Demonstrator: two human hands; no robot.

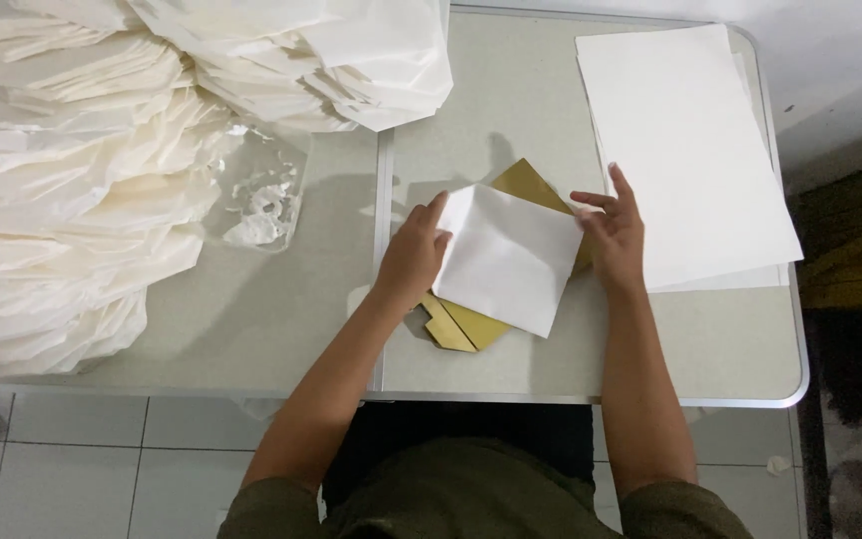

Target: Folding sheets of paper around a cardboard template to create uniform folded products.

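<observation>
Fingers [438,212] of the left hand [413,255] are curled close together over the left edge of one folded white paper sheet [507,258], thumb tucked on top, pinching it. Over on the other side, the right hand [613,235] has its fingers loosely spread, tips touching the sheet's right edge and the gold beneath. Two hands, one sheet between them, held from both sides. Under that sheet lies one gold cardboard piece [471,327], its corners poking out above by the right hand and below near the left wrist. Just beside the right hand, partly under its fingers, sits one stack of flat white paper [685,140]. Further left, well apart from the hands, one crumpled clear plastic wrapper [261,195], and beyond it a big heap of cream-white folded paper bags [72,180], too many to count. Everything rests on one grey folding table [281,319].
</observation>
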